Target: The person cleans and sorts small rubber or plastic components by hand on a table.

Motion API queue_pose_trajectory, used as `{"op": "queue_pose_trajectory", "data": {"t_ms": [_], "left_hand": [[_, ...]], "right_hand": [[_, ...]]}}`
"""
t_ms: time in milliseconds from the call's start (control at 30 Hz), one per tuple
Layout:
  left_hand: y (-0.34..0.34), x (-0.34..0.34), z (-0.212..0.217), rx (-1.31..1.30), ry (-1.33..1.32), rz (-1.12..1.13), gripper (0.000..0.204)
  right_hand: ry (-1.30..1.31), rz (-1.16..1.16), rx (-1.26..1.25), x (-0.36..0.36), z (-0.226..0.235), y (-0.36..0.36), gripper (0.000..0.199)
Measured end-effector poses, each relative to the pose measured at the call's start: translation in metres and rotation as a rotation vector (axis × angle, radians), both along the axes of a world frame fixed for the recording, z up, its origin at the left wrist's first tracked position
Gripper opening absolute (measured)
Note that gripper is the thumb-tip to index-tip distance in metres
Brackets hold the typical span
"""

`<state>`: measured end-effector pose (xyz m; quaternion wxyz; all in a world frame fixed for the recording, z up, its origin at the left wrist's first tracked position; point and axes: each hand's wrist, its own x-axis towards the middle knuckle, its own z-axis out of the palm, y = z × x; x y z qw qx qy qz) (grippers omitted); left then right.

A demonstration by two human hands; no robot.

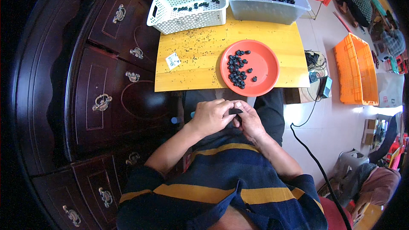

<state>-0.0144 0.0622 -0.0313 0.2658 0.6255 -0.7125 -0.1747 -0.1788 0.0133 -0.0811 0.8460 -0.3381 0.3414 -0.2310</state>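
My two hands are close together over my lap, just short of the table's near edge. My left hand (211,117) is closed, and a short dark flat strip, blade-like in shape (234,111), sticks out of its fingers toward the right. My right hand (251,124) is closed against it, thumb and fingers pinched; whatever lies between them is hidden. Beyond the hands, a round red plate (266,70) rests on the table's near edge. Several small black ring-shaped parts (236,69) lie on it, mostly in its left half.
The yellow table (194,70) carries dark crumbs, a small white paper (173,61), a white perforated basket (187,24) with some black parts and a clear bin (268,12) heaped with them. Dark drawers (102,76) stand left; an orange crate (354,70) and black cable (313,155) lie right.
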Motion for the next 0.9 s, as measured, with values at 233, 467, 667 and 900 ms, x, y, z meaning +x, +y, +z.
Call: {"op": "queue_pose_trajectory", "data": {"t_ms": [233, 467, 667, 900], "left_hand": [[-0.009, -0.005, 0.006, 0.007, 0.122, -0.004, 0.018], [-0.009, -0.005, 0.002, -0.072, 0.269, 0.164, 0.015], [-0.006, -0.006, -0.005, -0.103, 0.308, 0.162, 0.017], [-0.005, -0.009, 0.005, -0.118, 0.284, 0.091, 0.026]], "right_hand": [[-0.041, -0.004, 0.024, -0.006, -0.003, -0.005, 0.033], [-0.230, 0.004, 0.119, -0.012, -0.005, -0.011, 0.030], [-0.301, 0.021, 0.233, -0.010, -0.004, -0.010, 0.026], [-0.287, -0.032, 0.242, -0.011, 0.006, -0.012, 0.018]]}}
